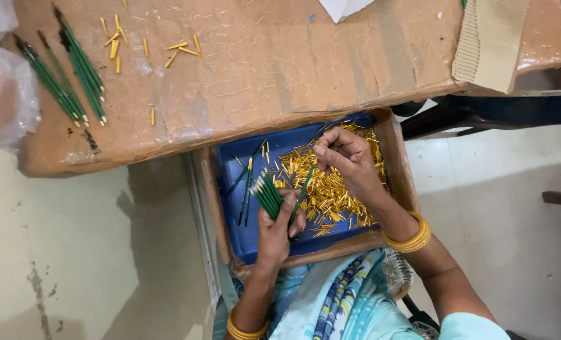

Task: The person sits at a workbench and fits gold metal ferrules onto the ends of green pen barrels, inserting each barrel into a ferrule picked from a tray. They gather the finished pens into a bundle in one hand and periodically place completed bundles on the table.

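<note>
My left hand [277, 230] grips a bundle of thin green sticks [266, 194], fanned upward over a blue-lined cardboard tray [236, 189] on my lap. My right hand [346, 160] is closed in a pinch above a heap of small gold metal caps [334, 195] in the tray. One green stick [303, 189] slants between the two hands. Whether the right fingers hold a cap is hidden. A few loose green sticks [246, 189] lie on the blue lining at the left.
A brown taped board [280, 69] spans above the tray, carrying finished green sticks [69, 66] at the left and scattered gold caps [145, 47]. Clear plastic bags [3, 88] sit far left. A folded corrugated card [491, 41] lies top right, with a dark chair frame [482, 113] below.
</note>
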